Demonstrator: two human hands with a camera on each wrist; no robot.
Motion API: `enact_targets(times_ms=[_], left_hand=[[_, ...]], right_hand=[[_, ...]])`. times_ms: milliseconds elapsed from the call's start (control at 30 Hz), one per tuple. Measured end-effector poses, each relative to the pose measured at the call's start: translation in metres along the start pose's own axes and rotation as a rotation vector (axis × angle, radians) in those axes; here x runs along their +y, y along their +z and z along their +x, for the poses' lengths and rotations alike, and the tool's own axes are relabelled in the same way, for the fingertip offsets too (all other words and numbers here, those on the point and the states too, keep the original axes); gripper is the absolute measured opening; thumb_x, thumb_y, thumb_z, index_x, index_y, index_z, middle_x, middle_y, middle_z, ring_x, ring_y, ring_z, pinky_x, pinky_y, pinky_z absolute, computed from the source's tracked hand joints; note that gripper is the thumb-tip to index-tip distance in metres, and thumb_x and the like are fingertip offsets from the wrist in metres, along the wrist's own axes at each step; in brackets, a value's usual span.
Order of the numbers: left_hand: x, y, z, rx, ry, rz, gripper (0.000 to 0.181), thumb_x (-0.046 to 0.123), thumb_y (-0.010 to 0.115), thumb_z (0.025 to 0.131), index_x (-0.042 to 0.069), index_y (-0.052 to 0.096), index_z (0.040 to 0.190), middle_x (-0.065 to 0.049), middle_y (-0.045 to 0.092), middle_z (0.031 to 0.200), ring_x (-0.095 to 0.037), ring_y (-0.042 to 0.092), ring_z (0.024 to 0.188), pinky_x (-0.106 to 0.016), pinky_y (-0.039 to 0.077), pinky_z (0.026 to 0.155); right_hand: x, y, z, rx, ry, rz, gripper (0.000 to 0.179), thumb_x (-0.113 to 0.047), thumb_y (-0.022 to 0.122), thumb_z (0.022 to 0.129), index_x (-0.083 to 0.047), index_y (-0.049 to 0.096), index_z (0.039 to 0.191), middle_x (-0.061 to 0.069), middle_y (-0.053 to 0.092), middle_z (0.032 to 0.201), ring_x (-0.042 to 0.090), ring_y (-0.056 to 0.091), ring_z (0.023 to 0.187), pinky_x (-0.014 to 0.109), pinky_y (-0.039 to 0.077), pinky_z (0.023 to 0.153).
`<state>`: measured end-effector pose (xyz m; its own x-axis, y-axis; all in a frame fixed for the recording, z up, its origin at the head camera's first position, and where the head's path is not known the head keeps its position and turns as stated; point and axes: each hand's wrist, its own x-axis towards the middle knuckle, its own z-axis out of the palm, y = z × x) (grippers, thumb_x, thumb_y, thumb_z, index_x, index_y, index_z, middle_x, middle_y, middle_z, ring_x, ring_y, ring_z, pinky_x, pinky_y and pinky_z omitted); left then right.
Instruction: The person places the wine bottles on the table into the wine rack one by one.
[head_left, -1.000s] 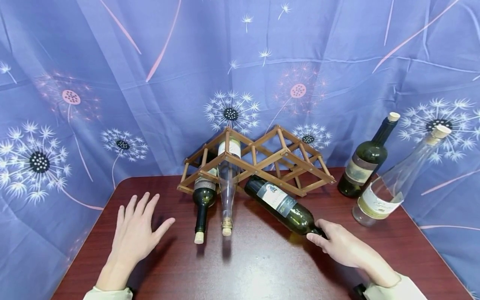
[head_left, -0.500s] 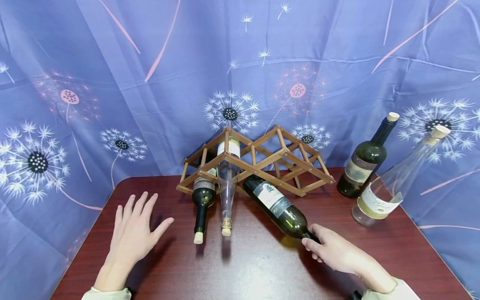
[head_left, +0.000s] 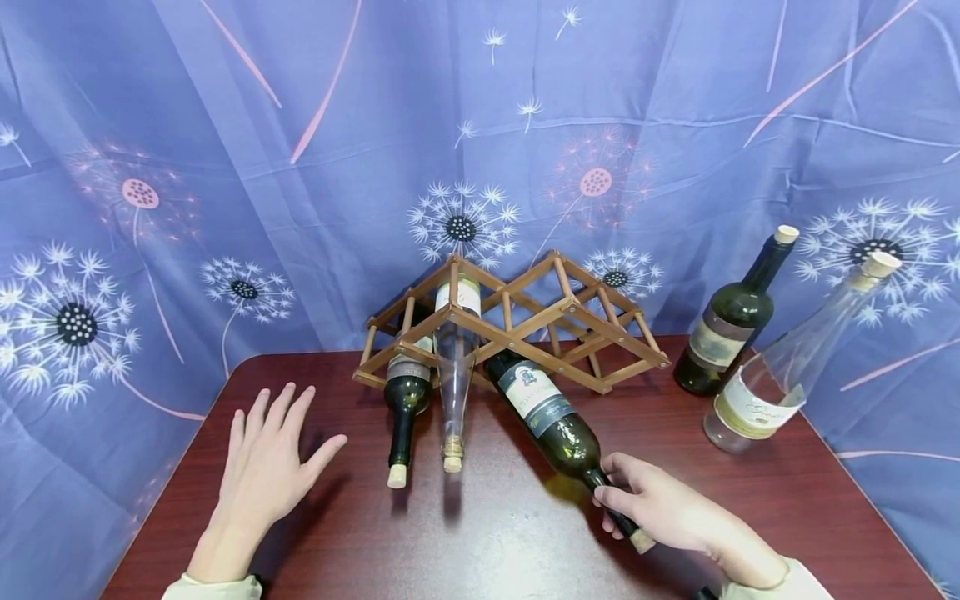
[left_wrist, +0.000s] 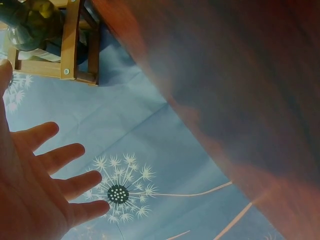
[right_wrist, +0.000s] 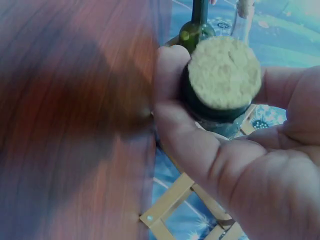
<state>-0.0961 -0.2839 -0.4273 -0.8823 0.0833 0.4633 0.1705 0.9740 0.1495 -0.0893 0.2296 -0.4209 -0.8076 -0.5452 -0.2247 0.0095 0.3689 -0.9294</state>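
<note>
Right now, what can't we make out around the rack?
Held bottle, base end: head view, hidden by the wooden rack.
Its label: right wrist view, blocked by the cork and fingers; head view, fine print too small.
Leftmost bottle, base: head view, behind rack slats.
Left hand: left wrist view, palm cut off by the left edge.
Tabletop detail: left wrist view, blurred.

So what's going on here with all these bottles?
A person's right hand grips a dark green bottle by its neck, with the base end at the front of a wooden rack; how far in is hard to tell. Beside it, a dark corked bottle and a clear corked bottle lie in the rack, necks toward the person. The left hand is spread, holding nothing. Two more bottles stand on the table to the right.
</note>
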Motion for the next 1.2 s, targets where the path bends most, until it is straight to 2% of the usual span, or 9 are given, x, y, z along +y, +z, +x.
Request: enact_targets(times_ms=[267, 433, 633, 767, 867, 1033, 1200], left_hand=[[0.000, 0.000, 0.000, -0.008, -0.003, -0.004, 0.086, 0.063, 0.073, 0.091, 0.008, 0.052, 0.153, -0.027, 0.048, 0.155, -0.055, 0.032, 0.146, -0.078, 0.019, 0.116], [0.000, 0.000, 0.000, -0.006, -0.002, -0.008, 0.086, 0.062, 0.074, 0.091, 0.008, 0.052, 0.153, -0.026, 0.049, 0.155, -0.055, 0.033, 0.146, -0.077, 0.019, 0.116], [0.001, -0.001, 0.000, -0.005, 0.003, -0.011, 0.085, 0.062, 0.074, 0.091, 0.008, 0.052, 0.153, -0.027, 0.049, 0.154, -0.056, 0.033, 0.145, -0.077, 0.021, 0.116], [0.001, 0.000, 0.001, -0.018, 0.000, -0.013, 0.086, 0.063, 0.074, 0.091, 0.007, 0.052, 0.153, -0.027, 0.049, 0.154, -0.056, 0.034, 0.145, -0.077, 0.021, 0.115], [0.001, 0.000, 0.002, -0.036, -0.005, -0.016, 0.087, 0.064, 0.073, 0.092, 0.007, 0.052, 0.153, -0.027, 0.049, 0.155, -0.056, 0.034, 0.145, -0.077, 0.023, 0.114], [0.001, 0.001, 0.001, -0.065, -0.016, -0.023, 0.087, 0.066, 0.070, 0.093, 0.007, 0.051, 0.155, -0.027, 0.048, 0.155, -0.056, 0.035, 0.145, -0.077, 0.025, 0.113], [0.002, 0.002, 0.000, -0.068, -0.020, -0.029, 0.087, 0.065, 0.071, 0.093, 0.007, 0.052, 0.154, -0.027, 0.049, 0.155, -0.056, 0.036, 0.144, -0.077, 0.026, 0.112]], right_hand=[[-0.004, 0.009, 0.002, -0.044, -0.013, 0.073, 0.028, -0.014, 0.057, 0.111, 0.009, 0.049, 0.125, 0.017, 0.068, 0.095, 0.030, 0.072, 0.080, 0.036, 0.062, 0.063], [-0.006, 0.015, 0.004, -0.047, -0.020, 0.128, 0.028, -0.013, 0.057, 0.110, 0.010, 0.048, 0.123, 0.020, 0.067, 0.100, 0.036, 0.074, 0.086, 0.041, 0.064, 0.066], [-0.008, 0.020, 0.007, -0.037, 0.010, 0.212, 0.033, -0.013, 0.058, 0.110, 0.013, 0.045, 0.126, 0.022, 0.065, 0.105, 0.042, 0.075, 0.089, 0.052, 0.064, 0.066], [-0.008, 0.023, 0.009, -0.036, 0.033, 0.266, 0.036, -0.014, 0.057, 0.111, 0.013, 0.041, 0.129, 0.022, 0.064, 0.109, 0.044, 0.075, 0.088, 0.049, 0.064, 0.062], [-0.009, 0.025, 0.011, -0.035, 0.042, 0.272, 0.035, -0.014, 0.057, 0.111, 0.013, 0.042, 0.129, 0.021, 0.064, 0.108, 0.040, 0.075, 0.086, 0.043, 0.064, 0.060], [-0.011, 0.028, 0.014, -0.041, 0.040, 0.285, 0.036, -0.011, 0.058, 0.110, 0.014, 0.043, 0.131, 0.022, 0.064, 0.107, 0.037, 0.075, 0.084, 0.046, 0.065, 0.062], [-0.011, 0.032, 0.017, -0.053, 0.034, 0.289, 0.038, -0.007, 0.061, 0.107, 0.014, 0.041, 0.131, 0.021, 0.064, 0.107, 0.036, 0.075, 0.086, 0.043, 0.065, 0.065]])
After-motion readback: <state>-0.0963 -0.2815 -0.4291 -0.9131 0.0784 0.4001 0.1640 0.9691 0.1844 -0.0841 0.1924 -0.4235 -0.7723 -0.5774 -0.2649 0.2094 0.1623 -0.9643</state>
